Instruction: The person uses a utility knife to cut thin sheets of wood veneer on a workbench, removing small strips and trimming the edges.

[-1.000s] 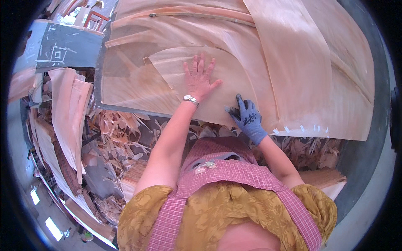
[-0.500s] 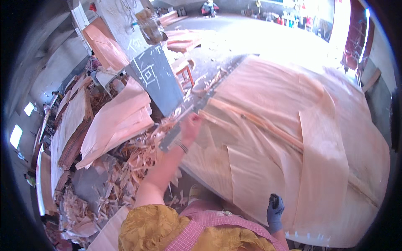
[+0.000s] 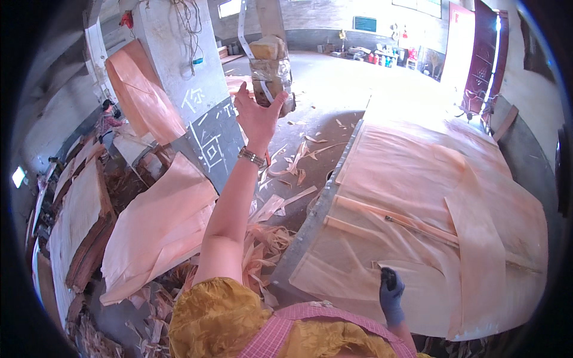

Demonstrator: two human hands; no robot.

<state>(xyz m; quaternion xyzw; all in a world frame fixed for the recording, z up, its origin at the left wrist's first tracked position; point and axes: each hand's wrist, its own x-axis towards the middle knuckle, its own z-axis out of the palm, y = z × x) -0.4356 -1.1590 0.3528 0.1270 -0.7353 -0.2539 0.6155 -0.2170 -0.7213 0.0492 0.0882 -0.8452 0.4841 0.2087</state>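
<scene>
Far left, a stack of wood sheets point(image 3: 83, 224) leans at a slant, its layered edge facing right; beyond it, small in the distance, stands another person point(image 3: 107, 125) in a patterned top. Right of the stack, nearer the middle, lies a loose sheaf of pale pink veneer point(image 3: 158, 232). Behind the sheaf rises a pillar point(image 3: 167, 51), white above and grey-blue below with white markings, against which a curved veneer piece point(image 3: 140, 89) leans.

Left of centre, the bare left hand point(image 3: 259, 116) is raised on an outstretched arm, a metal-banded watch point(image 3: 251, 156) at its wrist. The hand is open, thumb and fingers spread, before a block-shaped bundle point(image 3: 271, 71) wrapped in clear film; the thumb overlaps the bundle's lower part, but contact cannot be told. A pale strip point(image 3: 243, 33) runs upward from beside the bundle. Beyond and below the hand, thin wood scraps point(image 3: 298, 158) litter the floor.

At right, thin tan veneer sheets point(image 3: 394, 161) cover a broad table point(image 3: 294, 253), wrinkled and overlapping, with a narrow stick point(image 3: 421, 231) lying across them. Over their near part is the right hand point(image 3: 391, 293), in a blue-and-black glove, its fingers curled inward; whether it grips anything cannot be told.
</scene>
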